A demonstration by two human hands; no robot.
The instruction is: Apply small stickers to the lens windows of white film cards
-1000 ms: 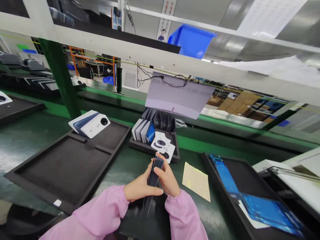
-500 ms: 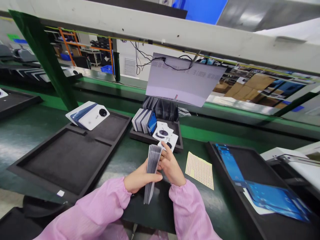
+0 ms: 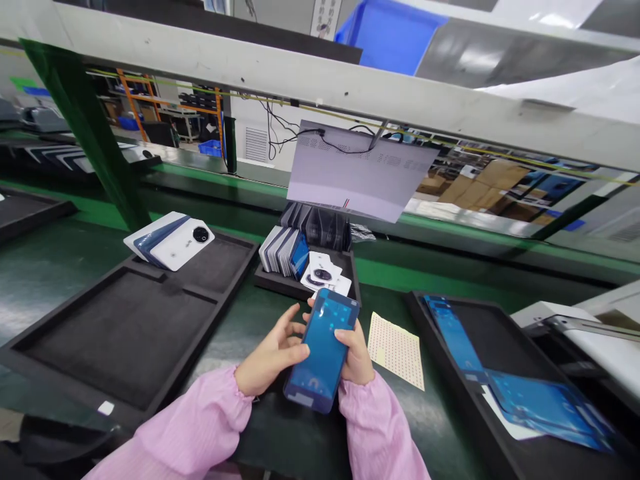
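My right hand [image 3: 357,353] grips a stack of phone back covers [image 3: 323,350], its thumb on the front and fingers behind. Blue film covers the face turned towards me. On the left side my left hand [image 3: 270,353] has its fingers apart, with the thumb tip at the stack's edge; whether it touches is hard to tell. Beyond the hands is a small black tray [image 3: 283,285] with upright white and grey covers [image 3: 277,250], a blue-filmed one at their right end. Loose white covers [image 3: 325,269] with round camera rings lie beside them.
A large black foam tray [image 3: 115,333] on the left bears white and blue back covers [image 3: 173,241]. A yellow sticker sheet [image 3: 397,350] lies right of my hands. Farther right, another black tray [image 3: 500,333] holds blue-filmed sheets [image 3: 545,403]. A grey panel [image 3: 360,170] hangs beyond the bench.
The stack has turned from edge-on to showing its blue face. My left hand has loosened from it, and my right hand has moved to its right side. The view has shifted slightly.
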